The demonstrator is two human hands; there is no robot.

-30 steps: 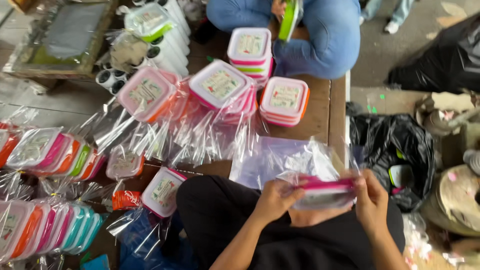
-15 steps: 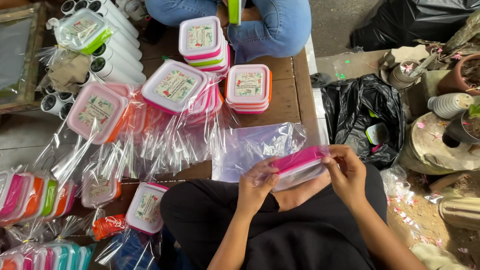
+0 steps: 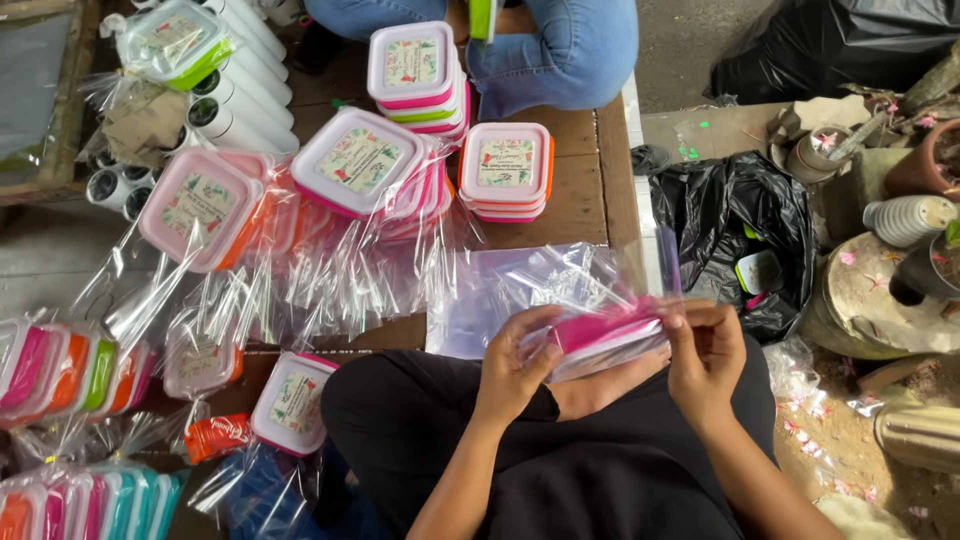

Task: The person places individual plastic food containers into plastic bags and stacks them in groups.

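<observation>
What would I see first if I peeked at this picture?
First you'd spot the two hands, left hand and right hand, holding a pink lunch box in a clear plastic bag in the middle, above a lap. Behind them, a wooden table is crowded with more pink-lidded boxes in shiny wrap and stacks of unwrapped boxes. At the lower left, colourful boxes stand in rows.

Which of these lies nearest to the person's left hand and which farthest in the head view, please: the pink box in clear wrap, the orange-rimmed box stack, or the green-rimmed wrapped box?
1. Pink box in clear wrap: in the grip of the left hand, at the lap.
2. Orange-rimmed box stack: on the wooden table, straight ahead.
3. Green-rimmed wrapped box: far top left corner.
</observation>
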